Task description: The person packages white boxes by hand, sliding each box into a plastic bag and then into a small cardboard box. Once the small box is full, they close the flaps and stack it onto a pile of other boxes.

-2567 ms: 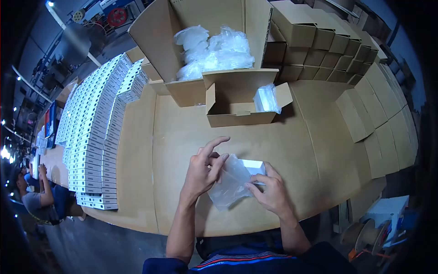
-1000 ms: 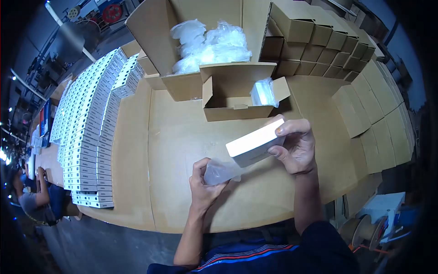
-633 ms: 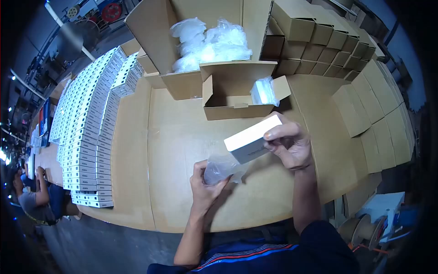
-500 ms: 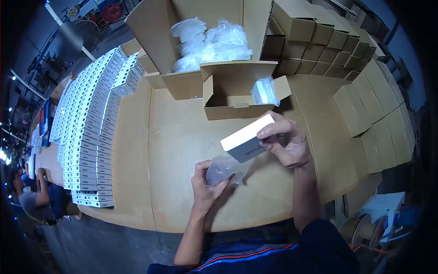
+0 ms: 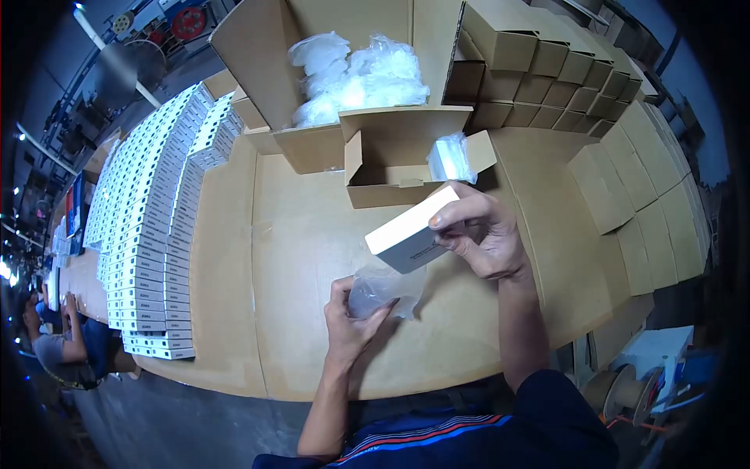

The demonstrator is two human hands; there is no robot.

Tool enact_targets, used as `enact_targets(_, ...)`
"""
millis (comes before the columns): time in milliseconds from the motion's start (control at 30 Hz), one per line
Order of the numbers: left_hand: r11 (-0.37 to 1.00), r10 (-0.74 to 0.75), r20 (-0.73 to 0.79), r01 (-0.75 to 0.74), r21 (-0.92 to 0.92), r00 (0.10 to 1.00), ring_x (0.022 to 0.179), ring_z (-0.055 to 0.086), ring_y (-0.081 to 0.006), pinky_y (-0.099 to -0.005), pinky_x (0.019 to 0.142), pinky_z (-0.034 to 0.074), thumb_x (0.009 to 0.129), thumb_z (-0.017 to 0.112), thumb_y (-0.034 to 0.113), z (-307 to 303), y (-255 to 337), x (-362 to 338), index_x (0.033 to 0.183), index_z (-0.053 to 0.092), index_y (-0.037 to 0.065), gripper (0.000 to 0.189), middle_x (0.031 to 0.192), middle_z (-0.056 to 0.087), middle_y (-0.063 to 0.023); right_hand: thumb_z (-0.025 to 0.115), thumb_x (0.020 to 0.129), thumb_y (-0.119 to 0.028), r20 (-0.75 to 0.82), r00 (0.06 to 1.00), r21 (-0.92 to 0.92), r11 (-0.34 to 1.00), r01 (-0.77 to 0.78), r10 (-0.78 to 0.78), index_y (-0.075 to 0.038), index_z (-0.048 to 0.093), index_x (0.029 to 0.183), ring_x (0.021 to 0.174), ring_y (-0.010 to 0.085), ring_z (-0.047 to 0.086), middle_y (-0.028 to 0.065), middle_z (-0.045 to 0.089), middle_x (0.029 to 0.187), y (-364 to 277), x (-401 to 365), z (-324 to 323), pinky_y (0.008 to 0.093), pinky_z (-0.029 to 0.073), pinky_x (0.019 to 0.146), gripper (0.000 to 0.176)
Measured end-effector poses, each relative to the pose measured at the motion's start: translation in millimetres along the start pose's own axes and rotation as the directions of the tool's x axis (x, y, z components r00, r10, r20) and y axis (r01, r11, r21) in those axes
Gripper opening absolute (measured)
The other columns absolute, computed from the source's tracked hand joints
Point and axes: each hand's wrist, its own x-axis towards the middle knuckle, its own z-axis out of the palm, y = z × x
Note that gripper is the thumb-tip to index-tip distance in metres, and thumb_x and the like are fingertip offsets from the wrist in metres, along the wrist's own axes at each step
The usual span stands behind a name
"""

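My right hand grips a small white box by its right end, thumb on the near side, with dark print on the side facing me. Below and to the left, my left hand is closed on a clear plastic bag, whose loose film spreads toward the right. The box's lower corner is just above the bag's upper edge. Behind them stands an open cardboard carton with a plastic-wrapped white box at its right end.
Stacked white boxes fill the table's left side. A large carton at the back holds a heap of plastic bags. Brown cartons are stacked at the back right, more along the right. A person sits far left.
My right hand has brought the white box slightly left and down, closer over the bag. The left hand still holds the bag in nearly the same place.
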Motion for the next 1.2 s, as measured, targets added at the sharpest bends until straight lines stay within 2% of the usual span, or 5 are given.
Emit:
enact_targets(400,0.988,-0.043,-0.036,0.037,-0.149,0.998,0.100,0.072,-0.0207,-0.0328,0.086,0.060,0.073,0.094,0.006,3.5,-2.7,6.2,0.118,0.046,0.004,0.065,0.109,0.070,-0.0165,0.068,0.079,0.012,0.294,0.928,-0.110,0.972,-0.206,0.229,-0.007,0.078,0.101,0.090,0.0248,0.063,0.0119,0.064,0.097,0.0,19.6,13.8,0.0336,0.051,0.079,0.030)
enact_targets(567,0.944,-0.127,0.076,0.144,-0.295,0.989,0.114,0.066,-0.0216,-0.0354,0.097,0.057,0.070,0.095,0.004,-3.6,10.0,12.5,0.125,0.045,0.003,0.074,0.124,0.063,-0.0152,0.056,0.099,-0.006,0.168,0.954,0.054,0.964,-0.261,0.249,0.002,0.071,0.122,0.104,0.0236,0.067,0.0145,0.070,0.112,25.8,9.4,35.5,0.0335,0.051,0.094,0.028)
enact_targets(833,0.939,-0.188,0.155,0.224,-0.262,0.970,0.115,0.066,-0.0231,-0.0373,0.099,0.056,0.070,0.092,0.001,-7.6,11.0,13.8,0.135,0.045,-0.001,0.080,0.125,0.065,-0.0147,0.058,0.100,0.003,0.019,0.931,0.226,0.906,-0.358,0.364,-0.002,0.058,0.139,0.106,0.0109,0.064,0.0086,0.066,0.124,30.9,3.9,50.3,0.0272,0.055,0.094,0.039)
enact_targets(1133,0.957,-0.191,0.077,0.203,-0.207,0.979,0.110,0.068,-0.0210,-0.0355,0.095,0.057,0.071,0.091,-0.001,-12.9,-1.6,13.3,0.135,0.046,0.000,0.079,0.121,0.066,-0.0148,0.075,0.091,-0.005,-0.085,0.926,-0.155,0.913,-0.377,0.368,0.001,0.061,0.111,0.088,0.0130,0.067,0.0081,0.068,0.099,32.1,-5.3,39.2,0.0290,0.056,0.083,0.025)
enact_targets(1200,0.956,-0.169,0.089,0.185,-0.227,0.982,0.108,0.067,-0.0182,-0.0336,0.094,0.056,0.083,0.084,0.007,-12.6,-1.9,9.5,0.134,0.048,0.000,0.063,0.120,0.066,-0.0128,0.078,0.088,-0.007,-0.156,0.924,-0.162,0.914,-0.372,0.348,0.001,0.062,0.107,0.082,0.0143,0.068,0.0076,0.068,0.091,41.5,-9.6,39.9,0.0296,0.056,0.078,0.026)
